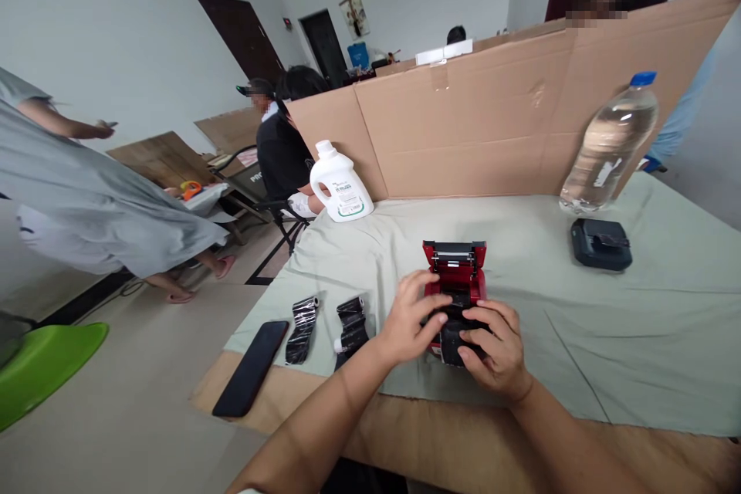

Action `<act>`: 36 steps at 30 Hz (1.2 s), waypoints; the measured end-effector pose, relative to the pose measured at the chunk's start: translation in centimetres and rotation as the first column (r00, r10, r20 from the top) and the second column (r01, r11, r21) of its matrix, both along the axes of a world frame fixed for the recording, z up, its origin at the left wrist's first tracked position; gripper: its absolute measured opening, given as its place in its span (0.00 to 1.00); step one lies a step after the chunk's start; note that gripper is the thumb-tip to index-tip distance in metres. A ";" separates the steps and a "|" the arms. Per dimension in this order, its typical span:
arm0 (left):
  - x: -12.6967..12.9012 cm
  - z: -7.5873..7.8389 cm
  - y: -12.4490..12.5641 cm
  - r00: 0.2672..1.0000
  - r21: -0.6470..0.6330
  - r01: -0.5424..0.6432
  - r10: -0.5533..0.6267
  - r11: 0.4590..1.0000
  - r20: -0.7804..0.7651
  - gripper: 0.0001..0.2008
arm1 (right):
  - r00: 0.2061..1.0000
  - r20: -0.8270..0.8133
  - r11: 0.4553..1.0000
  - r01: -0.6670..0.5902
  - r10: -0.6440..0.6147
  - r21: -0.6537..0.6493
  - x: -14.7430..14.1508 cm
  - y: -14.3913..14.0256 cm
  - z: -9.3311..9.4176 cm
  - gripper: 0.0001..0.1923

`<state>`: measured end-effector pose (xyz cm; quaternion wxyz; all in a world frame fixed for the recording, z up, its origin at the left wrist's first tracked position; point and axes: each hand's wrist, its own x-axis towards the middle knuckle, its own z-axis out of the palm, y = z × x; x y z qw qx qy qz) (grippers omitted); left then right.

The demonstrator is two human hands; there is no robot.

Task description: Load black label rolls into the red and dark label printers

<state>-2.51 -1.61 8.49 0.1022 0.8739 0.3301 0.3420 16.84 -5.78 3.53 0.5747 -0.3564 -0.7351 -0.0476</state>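
Note:
A small red printer [455, 264] sits open on the pale green cloth [607, 324], its lid tipped up toward the back. My left hand [412, 318] and my right hand [498, 343] meet at its near end, both gripping a black roll [450, 340] held in front of the open bay. Just left of my left forearm lie two black ribbon rolls [351, 322], the second roll [303, 328] farther left. A black phone [251, 367] lies face down at the table's left corner.
A cardboard wall [509, 116] stands along the table's back. A white detergent bottle [340, 183], a clear water bottle [610, 145] and a black device [600, 244] are on the cloth. People stand and sit to the left and behind.

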 end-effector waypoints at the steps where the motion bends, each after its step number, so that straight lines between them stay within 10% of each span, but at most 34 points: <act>1: 0.1 0.3 0.8 0.997 0.006 -0.063 0.063 0.998 0.041 0.16 | 1.000 0.004 1.000 -0.006 0.006 -0.001 0.0 0.0 0.0 0.04; 4: 0.7 0.9 3.8 0.973 -0.063 -0.182 0.189 0.981 0.134 0.23 | 0.999 0.010 0.999 -0.033 0.033 0.005 0.1 -0.1 0.1 0.05; 8: 1.5 0.1 6.1 0.958 -0.219 -0.054 0.112 0.974 0.264 0.26 | 0.999 -0.002 0.999 -0.041 0.041 0.000 0.1 -0.3 0.3 0.07; 20: 0.7 -4.7 -0.8 0.891 -0.104 0.057 -0.004 0.993 0.454 0.24 | 0.999 -0.025 0.998 -0.028 0.027 -0.055 0.0 -0.3 -0.4 0.06; 36: 1.5 -7.2 -0.6 0.880 0.075 -0.074 0.029 0.994 0.475 0.23 | 0.993 0.008 0.985 0.118 -0.118 -0.129 -0.4 0.5 -0.9 0.10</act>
